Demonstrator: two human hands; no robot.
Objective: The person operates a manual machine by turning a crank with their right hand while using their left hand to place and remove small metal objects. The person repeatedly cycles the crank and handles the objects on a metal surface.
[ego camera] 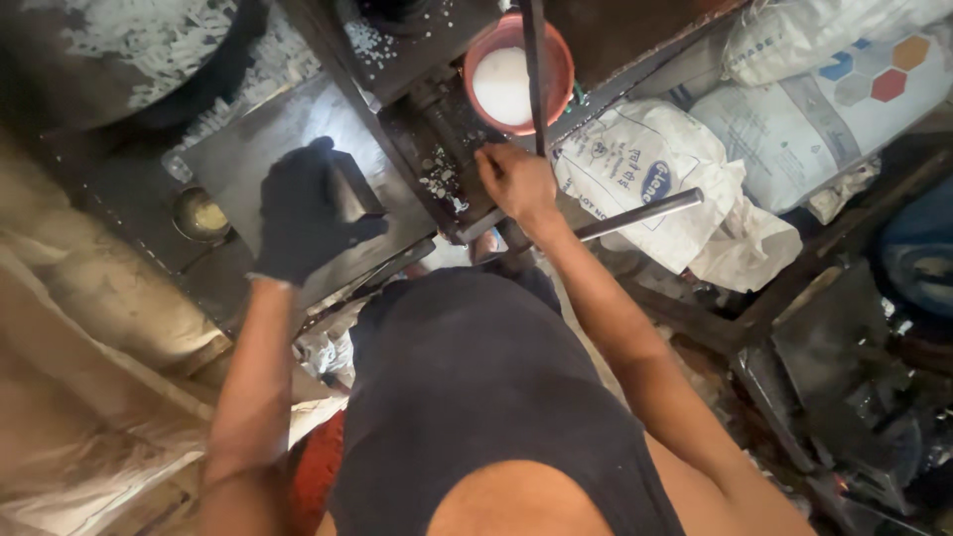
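The head camera looks straight down over the person's dark shirt (476, 397) at a grimy metal machine (437, 149).

The left hand (303, 213) wears a dark glove. Its fingers are curled around a dark metal block (349, 189) that sits on a flat grey metal plate (258, 149). The block stands near the plate's right edge, just beside the machine's dark centre frame. A small round cup (202, 213) holding something pale sits to the left of the plate, apart from the hand.

The right hand (516, 181) is bare. It rests on the machine's bed, its fingers bent down and closed together over the spot where small white bits (437, 184) lie scattered; whether it pinches anything I cannot tell. A long metal bar (635, 215) runs out to the right just below this hand, close to the wrist.

Above the right hand stands a red bucket (556, 94) filled with white material, crossed by a thin upright rod (533, 69). White printed sacks (645, 169) lie piled on the right.
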